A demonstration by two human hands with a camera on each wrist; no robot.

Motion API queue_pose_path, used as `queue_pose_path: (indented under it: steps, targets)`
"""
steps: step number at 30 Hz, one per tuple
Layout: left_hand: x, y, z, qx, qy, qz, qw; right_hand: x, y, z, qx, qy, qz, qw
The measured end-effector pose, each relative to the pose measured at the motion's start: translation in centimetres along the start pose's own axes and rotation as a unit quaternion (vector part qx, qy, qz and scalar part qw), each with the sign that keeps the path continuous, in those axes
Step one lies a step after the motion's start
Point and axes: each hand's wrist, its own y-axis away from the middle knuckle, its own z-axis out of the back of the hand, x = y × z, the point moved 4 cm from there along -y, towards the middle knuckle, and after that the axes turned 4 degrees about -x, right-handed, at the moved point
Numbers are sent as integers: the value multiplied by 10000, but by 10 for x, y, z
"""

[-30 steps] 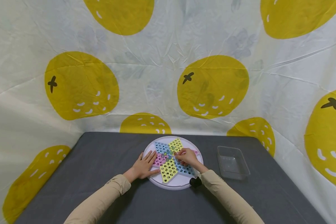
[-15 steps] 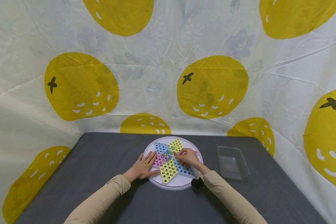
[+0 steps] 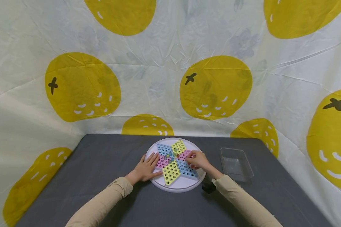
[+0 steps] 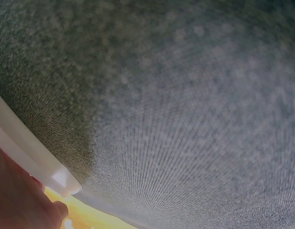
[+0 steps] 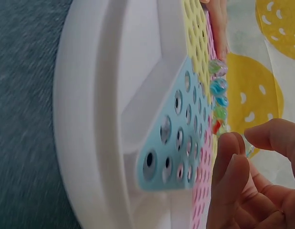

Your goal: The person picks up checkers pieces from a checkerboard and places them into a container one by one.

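Note:
A round white Chinese checkers board lies on the table, its raised star of pink, yellow and blue points full of holes. Several glass marbles sit clustered round the star's middle, a red one among them. My left hand rests flat with spread fingers on the board's left rim. Over the pink point at the right is my right hand, its fingers curled. In the right wrist view, a small clear marble shows between its thumb and fingers, mostly hidden by them.
A clear plastic box stands to the right of the board. Dark cloth covers the table, and a white curtain with yellow fruit prints hangs behind it. A black object is at the right wrist.
My right hand has drawn back to the right from the star's middle, uncovering more of the pink point. The left hand has stayed put.

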Motion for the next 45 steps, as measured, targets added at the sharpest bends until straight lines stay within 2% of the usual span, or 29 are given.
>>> queue_pose_path:
  steps: [6, 13, 21, 31, 45]
  targets:
    - [2, -1, -5, 19, -115, 54, 9999, -6, 6, 15, -29, -40, 170, 9998]
    - [-2, 1, 4, 73, -78, 90, 9999, -13, 14, 32, -2, -92, 270, 9996]
    - [-4, 3, 5, 70, -214, 112, 9997, -19, 25, 50, -73, 4, 373, 9993]
    - [-4, 4, 6, 44, -142, 91, 9998, -22, 36, 80, -250, 147, 362, 9989]
    - [-4, 3, 6, 75, -146, 152, 9998, -44, 46, 118, -300, 79, 385, 9988]
